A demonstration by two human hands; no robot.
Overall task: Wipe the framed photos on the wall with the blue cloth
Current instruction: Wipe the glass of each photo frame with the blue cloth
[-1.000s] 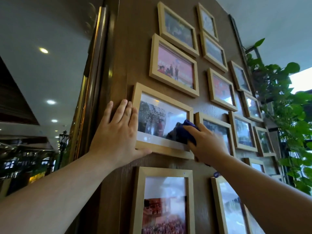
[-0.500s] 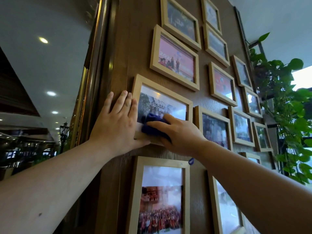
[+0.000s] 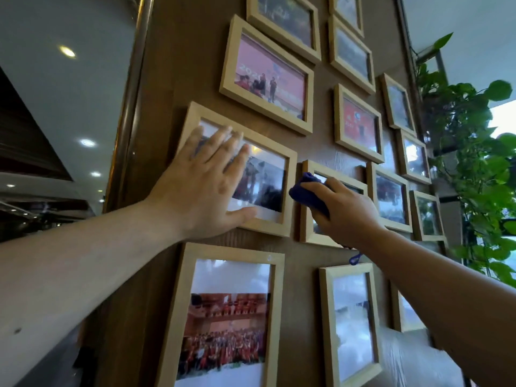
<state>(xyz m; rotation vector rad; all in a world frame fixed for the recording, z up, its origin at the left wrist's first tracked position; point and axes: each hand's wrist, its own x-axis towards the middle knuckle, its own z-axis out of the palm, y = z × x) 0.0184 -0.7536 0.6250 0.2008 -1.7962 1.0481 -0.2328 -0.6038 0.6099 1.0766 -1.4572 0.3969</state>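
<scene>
Several light wooden framed photos hang on a brown wood wall (image 3: pixel 195 65). My left hand (image 3: pixel 205 182) lies flat, fingers spread, on the glass of a wide framed photo (image 3: pixel 268 180) at mid-left. My right hand (image 3: pixel 343 210) grips a bunched blue cloth (image 3: pixel 307 192) and presses it on the upper left corner of the smaller frame (image 3: pixel 305 227) just to the right. A blue loop (image 3: pixel 354 258) of the cloth dangles below my right wrist. My right hand hides most of that frame's picture.
A tall frame with a crowd photo (image 3: pixel 226 325) hangs below my left hand, another tall frame (image 3: pixel 351 325) below my right. A pink photo frame (image 3: pixel 268 76) sits above. A leafy green plant (image 3: pixel 474 163) stands at the wall's right end. A metal trim strip (image 3: pixel 131 101) runs along the wall's left edge.
My right hand carried the blue cloth rightward off the wide frame onto the neighbouring smaller frame. My left hand slid from the wide frame's left edge onto its glass.
</scene>
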